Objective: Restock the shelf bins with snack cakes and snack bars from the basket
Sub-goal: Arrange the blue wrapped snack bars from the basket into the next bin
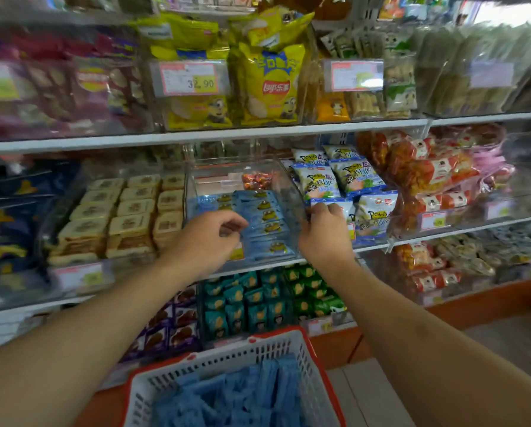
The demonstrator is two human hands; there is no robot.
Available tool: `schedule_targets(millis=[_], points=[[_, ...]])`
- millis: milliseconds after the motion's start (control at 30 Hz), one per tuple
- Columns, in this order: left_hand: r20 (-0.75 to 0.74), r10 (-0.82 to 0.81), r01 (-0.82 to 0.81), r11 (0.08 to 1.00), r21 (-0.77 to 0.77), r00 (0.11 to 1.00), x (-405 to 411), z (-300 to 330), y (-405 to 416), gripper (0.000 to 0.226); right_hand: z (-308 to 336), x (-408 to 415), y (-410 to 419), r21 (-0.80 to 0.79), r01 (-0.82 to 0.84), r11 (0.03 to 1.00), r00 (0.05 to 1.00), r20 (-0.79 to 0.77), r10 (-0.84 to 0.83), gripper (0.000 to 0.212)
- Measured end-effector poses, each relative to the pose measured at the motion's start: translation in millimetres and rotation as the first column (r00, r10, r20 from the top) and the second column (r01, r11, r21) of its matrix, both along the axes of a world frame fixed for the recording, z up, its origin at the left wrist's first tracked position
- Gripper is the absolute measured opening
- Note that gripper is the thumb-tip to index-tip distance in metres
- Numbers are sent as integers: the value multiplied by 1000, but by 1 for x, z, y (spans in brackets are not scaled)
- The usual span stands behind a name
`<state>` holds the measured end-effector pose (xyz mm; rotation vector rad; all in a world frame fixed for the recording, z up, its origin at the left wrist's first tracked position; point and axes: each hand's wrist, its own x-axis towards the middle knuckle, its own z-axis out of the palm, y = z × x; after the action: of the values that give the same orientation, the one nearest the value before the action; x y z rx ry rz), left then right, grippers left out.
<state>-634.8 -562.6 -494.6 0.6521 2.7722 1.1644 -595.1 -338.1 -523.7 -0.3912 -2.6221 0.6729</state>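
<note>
Nearest you, below your forearms, the white basket (pixel 215 362) with its red rim holds a loose heap of blue snack packets (pixel 242 396). Beyond it, at the middle shelf, your left hand (pixel 207 238) has fingers curled at the left side of a row of blue packs (pixel 265 223) standing in the clear bin (pixel 196 180); whether it actually pinches one, you cannot tell. Your right hand (pixel 325 229) curls its fingers over the bin's right wall, just beside the panda-print bags (pixel 341 177). Left of the bin sit tan sandwich cakes (pixel 128 214). Farther up, yellow chip bags (pixel 267 84) fill the top shelf.
</note>
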Motion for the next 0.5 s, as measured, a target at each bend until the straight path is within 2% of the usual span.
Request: schedule_targets(millis=[33, 100, 233, 367, 433, 500], points=[[-16, -1, 2, 1000, 9, 1000, 12, -3, -11, 24, -2, 12, -9, 21, -9, 1000, 1000, -27, 10, 28], [9, 9, -9, 1000, 27, 1000, 32, -17, -35, 22, -13, 37, -29, -33, -35, 999, 999, -29, 34, 33], [141, 61, -59, 998, -16, 988, 70, -74, -85, 23, -71, 78, -67, -114, -93, 989, 975, 191, 114, 35], [254, 176, -118, 967, -227, 951, 95, -162, -133, 25, -154, 106, -102, -158, -121, 980, 875, 449, 180, 27], [249, 271, -165, 912, -376, 930, 100, -205, -156, 40, -194, 113, -118, -182, -130, 975, 802, 559, 212, 27], [280, 373, -220, 864, -453, 885, 103, -243, -177, 77, -227, 114, -137, -229, -148, 962, 717, 645, 264, 27]])
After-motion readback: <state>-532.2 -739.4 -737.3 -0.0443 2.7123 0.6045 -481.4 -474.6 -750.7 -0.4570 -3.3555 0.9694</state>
